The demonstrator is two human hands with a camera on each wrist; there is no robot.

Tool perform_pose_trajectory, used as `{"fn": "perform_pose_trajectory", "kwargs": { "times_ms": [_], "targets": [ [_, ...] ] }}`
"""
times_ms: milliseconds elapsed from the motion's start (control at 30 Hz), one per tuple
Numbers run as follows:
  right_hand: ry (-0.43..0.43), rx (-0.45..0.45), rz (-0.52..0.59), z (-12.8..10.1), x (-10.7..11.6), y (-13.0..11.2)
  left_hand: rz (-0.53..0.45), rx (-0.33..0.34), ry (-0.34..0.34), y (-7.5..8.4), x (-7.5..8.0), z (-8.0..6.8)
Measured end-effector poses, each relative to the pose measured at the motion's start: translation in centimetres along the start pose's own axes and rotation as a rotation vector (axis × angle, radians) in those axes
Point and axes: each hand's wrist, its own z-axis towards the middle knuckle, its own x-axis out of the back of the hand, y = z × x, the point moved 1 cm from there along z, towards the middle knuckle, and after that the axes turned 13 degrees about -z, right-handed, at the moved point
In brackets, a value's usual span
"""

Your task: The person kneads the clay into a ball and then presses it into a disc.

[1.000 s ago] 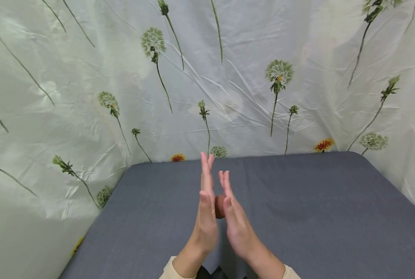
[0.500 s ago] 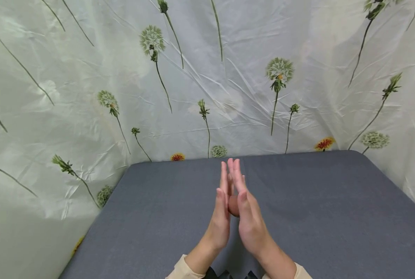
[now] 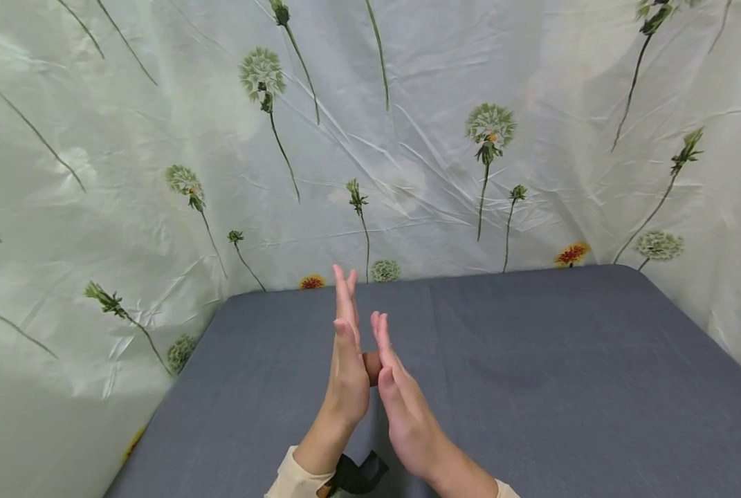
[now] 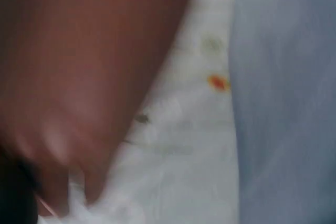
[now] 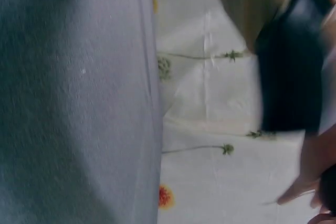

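Both hands are raised palm to palm above the grey table (image 3: 532, 360) in the head view. A small brown ball (image 3: 372, 366) is squeezed between the palms, and only a sliver of it shows. My left hand (image 3: 348, 360) has its fingers straight and reaches further forward. My right hand (image 3: 398, 394) also has straight fingers and sits a little lower and nearer to me. The left wrist view is filled by the blurred left hand (image 4: 79, 77). The right wrist view shows the table (image 5: 68, 103) and a black wrist strap (image 5: 294, 66).
A pale curtain printed with dandelions (image 3: 407, 138) hangs behind the table and along both sides. The table's grey cloth runs wide to the right of the hands. Cream sleeve cuffs (image 3: 289, 481) show at the bottom edge.
The palms have rubbed past each other: half a second ago the right hand's fingers led, now the left hand's fingers lead. Both hands have drifted slightly left.
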Motion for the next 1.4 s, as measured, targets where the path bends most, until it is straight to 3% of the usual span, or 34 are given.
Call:
{"fn": "perform_pose_trajectory", "kwargs": {
  "times_ms": [167, 333, 467, 567, 733, 867, 1033, 1133, 1233, 1400],
  "targets": [
    [0.060, 0.050, -0.056, -0.1, 0.0, -0.2, 0.050, 0.088, 0.027, -2.3, 0.8, 0.3],
    [0.151, 0.112, -0.101, 0.6, 1.8, -0.2, 0.051, 0.122, -0.066, -3.7, -0.8, -0.6],
    [0.206, 0.061, -0.062, 1.3, 3.9, 0.3, 0.062, 0.104, -0.167, -3.4, -2.7, -1.8],
    [0.191, 0.003, -0.005, 1.6, 4.5, 0.8, 0.073, 0.059, -0.195, -2.3, -3.4, -2.3],
    [0.058, -0.042, 0.017, 1.3, 2.1, 1.4, 0.056, -0.031, -0.104, -0.3, -1.8, -1.3],
    [-0.025, -0.047, 0.041, 0.4, 0.1, 1.2, 0.015, 0.037, -0.008, -0.5, 0.1, 0.0],
    [0.042, 0.036, -0.005, 0.1, -0.1, 0.7, 0.024, 0.127, 0.013, -2.7, 1.1, 0.5],
    [0.119, 0.088, -0.066, 0.2, 0.7, 0.7, 0.028, 0.147, -0.031, -3.8, 0.4, 0.0],
    [0.181, 0.083, -0.089, 0.6, 2.0, 0.8, 0.039, 0.146, -0.093, -4.5, -1.0, -0.7],
    [0.216, 0.015, -0.049, 1.4, 3.9, 1.1, 0.100, 0.112, -0.166, -3.9, -2.9, -2.1]
  ]
}}
